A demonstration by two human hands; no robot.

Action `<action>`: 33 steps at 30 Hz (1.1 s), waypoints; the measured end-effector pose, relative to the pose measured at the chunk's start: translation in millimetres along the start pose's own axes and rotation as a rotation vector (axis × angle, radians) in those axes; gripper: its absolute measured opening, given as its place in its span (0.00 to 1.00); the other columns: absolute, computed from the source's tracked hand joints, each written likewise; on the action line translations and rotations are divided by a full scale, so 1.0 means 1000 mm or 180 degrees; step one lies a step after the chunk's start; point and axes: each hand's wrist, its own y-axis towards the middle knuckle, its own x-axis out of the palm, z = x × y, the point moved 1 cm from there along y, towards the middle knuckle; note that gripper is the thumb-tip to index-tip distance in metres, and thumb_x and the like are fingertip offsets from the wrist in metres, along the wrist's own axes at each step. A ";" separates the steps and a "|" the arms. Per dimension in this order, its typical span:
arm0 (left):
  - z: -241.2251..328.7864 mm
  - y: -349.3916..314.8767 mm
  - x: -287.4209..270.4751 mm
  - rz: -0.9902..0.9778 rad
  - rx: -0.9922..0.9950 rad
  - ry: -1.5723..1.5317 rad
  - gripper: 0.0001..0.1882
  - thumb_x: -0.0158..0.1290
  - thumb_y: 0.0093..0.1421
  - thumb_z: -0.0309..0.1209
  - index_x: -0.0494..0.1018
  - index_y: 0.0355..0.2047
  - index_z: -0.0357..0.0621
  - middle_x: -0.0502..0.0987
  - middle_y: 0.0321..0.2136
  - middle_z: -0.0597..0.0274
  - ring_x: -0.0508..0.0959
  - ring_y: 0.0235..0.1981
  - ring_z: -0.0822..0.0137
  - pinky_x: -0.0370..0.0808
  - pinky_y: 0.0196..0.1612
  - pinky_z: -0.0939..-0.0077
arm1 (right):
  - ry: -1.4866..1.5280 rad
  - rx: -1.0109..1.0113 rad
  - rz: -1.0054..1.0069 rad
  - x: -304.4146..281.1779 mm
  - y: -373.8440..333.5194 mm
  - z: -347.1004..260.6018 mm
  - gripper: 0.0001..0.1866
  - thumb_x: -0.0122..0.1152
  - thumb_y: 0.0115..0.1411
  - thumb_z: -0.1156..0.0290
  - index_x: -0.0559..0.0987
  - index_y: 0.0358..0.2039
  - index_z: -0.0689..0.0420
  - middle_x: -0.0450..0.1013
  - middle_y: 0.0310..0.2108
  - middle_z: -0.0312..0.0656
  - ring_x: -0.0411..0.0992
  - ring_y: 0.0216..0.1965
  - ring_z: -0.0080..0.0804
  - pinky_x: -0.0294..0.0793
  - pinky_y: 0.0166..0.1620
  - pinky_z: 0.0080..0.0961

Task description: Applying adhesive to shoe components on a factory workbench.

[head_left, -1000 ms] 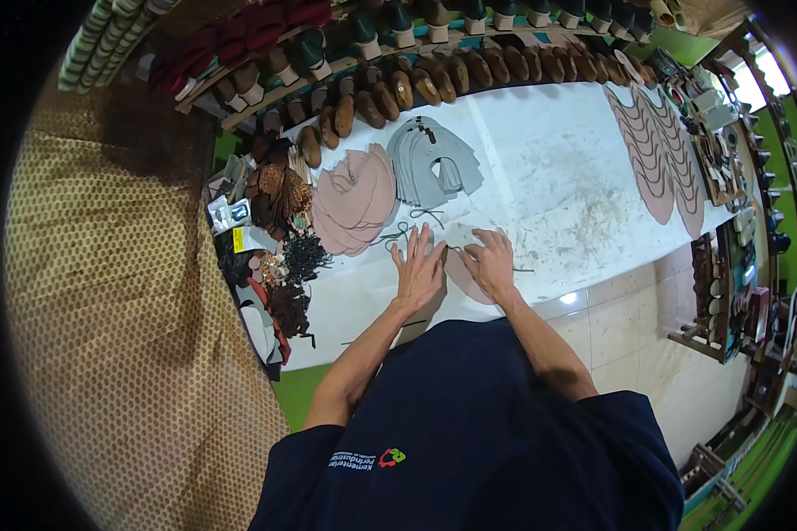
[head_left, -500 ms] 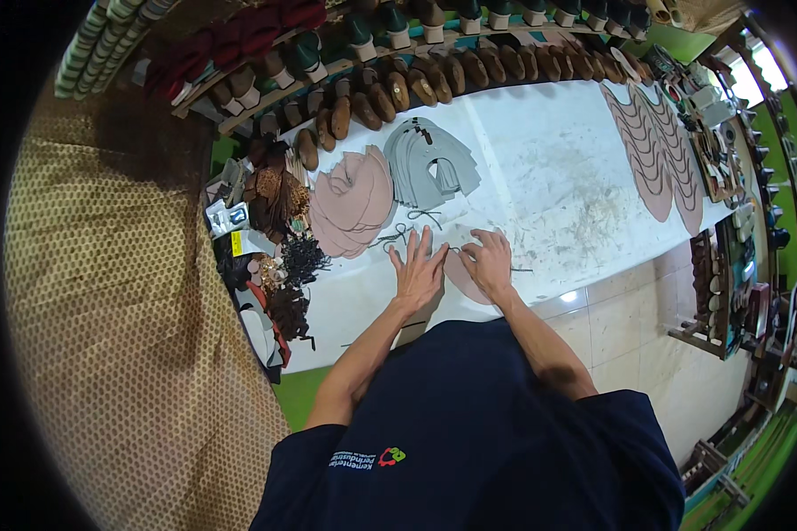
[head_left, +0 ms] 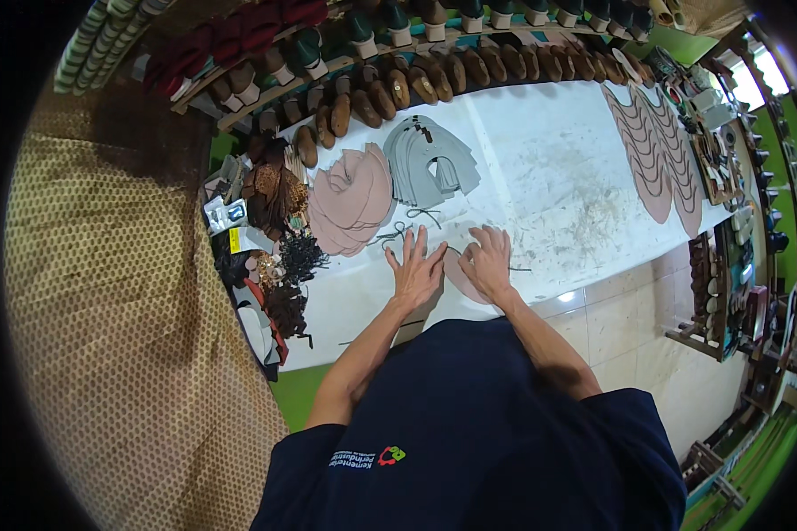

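A pink, rounded flat piece (head_left: pixel 463 281) lies at the table's near edge, partly under my right hand. My left hand (head_left: pixel 419 270) rests palm down to its left with the fingers spread, the thumb tip at the piece's upper edge. With fingers apart and slightly bent, my right hand (head_left: pixel 487 259) presses on the piece's upper right side. A thin dark cord (head_left: pixel 521 269) sticks out to the right from beneath that hand. Beyond my left fingertips lie small dark cord loops (head_left: pixel 423 213).
Fanned pink pieces (head_left: pixel 350 208) and grey pieces (head_left: pixel 425 155) lie beyond my hands. Material scraps (head_left: pixel 283 261) crowd the left end. Wooden shoe lasts (head_left: pixel 421 84) line the far edge below a shoe rack. Two rows of overlapping pink soles (head_left: pixel 646 164) lie at the right.
My hands stay almost in place; the right fingers shift slightly over the pink piece. Nothing else visibly moves.
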 end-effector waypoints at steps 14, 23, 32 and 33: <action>0.007 0.004 -0.008 0.0066 0.0464 0.0660 0.28 0.50 0.71 0.42 0.68 0.71 0.65 0.50 0.79 0.53 0.47 0.79 0.46 0.40 0.69 0.17 | -0.0236 0.0209 -0.0087 0.008 -0.011 0.002 0.11 0.66 0.63 0.63 0.84 0.30 0.56 0.67 0.66 0.44 0.55 0.73 0.54 0.42 0.71 0.74; 0.014 -0.002 -0.006 0.0061 0.0167 0.0257 0.28 0.50 0.72 0.42 0.67 0.72 0.67 0.46 0.80 0.52 0.45 0.79 0.44 0.40 0.68 0.15 | -0.0162 0.0340 -0.0094 0.007 -0.010 -0.001 0.13 0.63 0.64 0.62 0.85 0.30 0.58 0.68 0.66 0.44 0.54 0.74 0.52 0.39 0.73 0.74; 0.009 -0.004 -0.005 0.0042 0.0198 0.0070 0.30 0.52 0.70 0.37 0.67 0.72 0.74 0.43 0.80 0.53 0.44 0.79 0.43 0.41 0.67 0.14 | -0.0194 0.0312 -0.0032 0.010 -0.010 0.003 0.11 0.66 0.63 0.63 0.85 0.30 0.57 0.68 0.66 0.46 0.54 0.74 0.54 0.45 0.72 0.70; 0.009 -0.003 -0.005 -0.0020 0.0280 0.0198 0.30 0.52 0.70 0.36 0.67 0.71 0.75 0.43 0.80 0.54 0.44 0.79 0.43 0.41 0.67 0.14 | -0.0193 0.0318 -0.0018 0.010 -0.010 0.004 0.11 0.66 0.63 0.63 0.85 0.30 0.57 0.69 0.66 0.46 0.54 0.74 0.54 0.46 0.72 0.69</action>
